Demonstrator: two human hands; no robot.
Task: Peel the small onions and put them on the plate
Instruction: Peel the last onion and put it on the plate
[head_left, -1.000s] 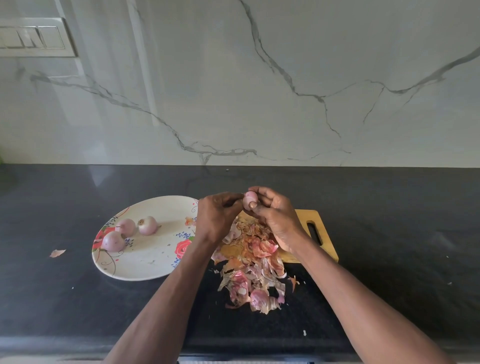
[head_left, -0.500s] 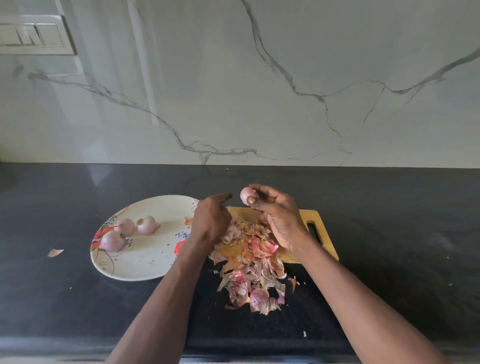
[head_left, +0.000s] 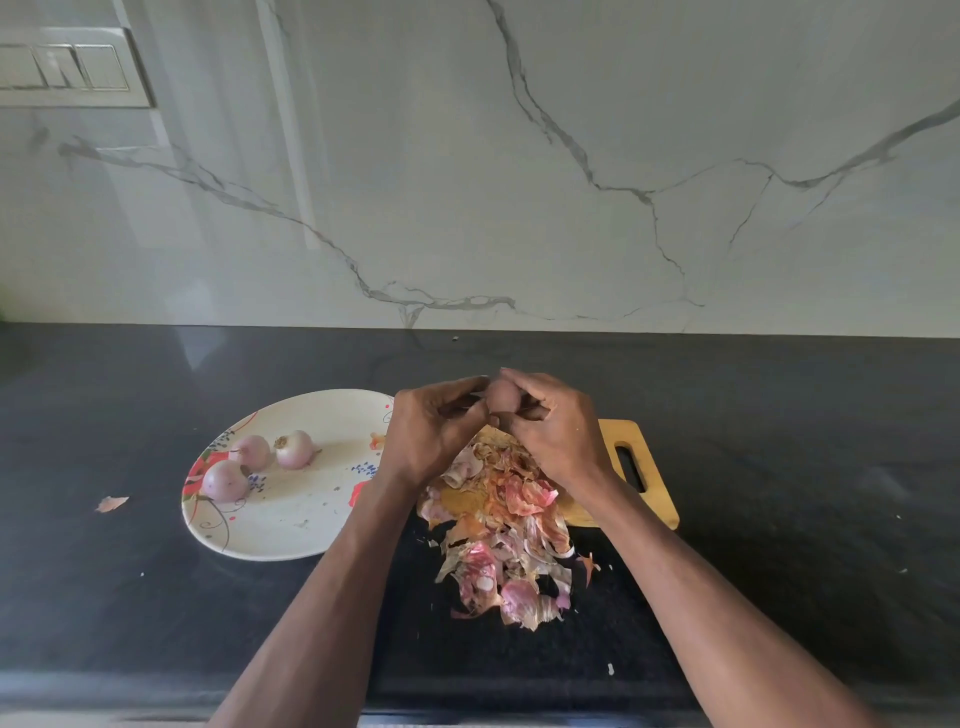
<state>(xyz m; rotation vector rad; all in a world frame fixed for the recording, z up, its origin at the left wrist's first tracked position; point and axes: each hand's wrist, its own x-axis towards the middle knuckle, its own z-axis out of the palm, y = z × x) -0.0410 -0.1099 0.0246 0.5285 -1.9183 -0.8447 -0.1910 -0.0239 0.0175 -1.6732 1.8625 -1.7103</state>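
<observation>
Head view: both hands meet above the far end of the board (head_left: 636, 441), the right hand (head_left: 558, 431) pinching a small onion (head_left: 503, 397) in its fingertips while the left hand (head_left: 434, 434) curls its fingers against the onion's side, seemingly picking at the last skin. Three peeled onions (head_left: 254, 457) already lie on the plate (head_left: 291, 530) and a heap of peels (head_left: 504, 525) covers the board, so the job looks well along, though whether unpeeled onions remain I cannot tell. Everything sits on a dark counter (head_left: 779, 415) against a marbled wall (head_left: 519, 156), with a stray peel (head_left: 110, 503) left of the plate.
</observation>
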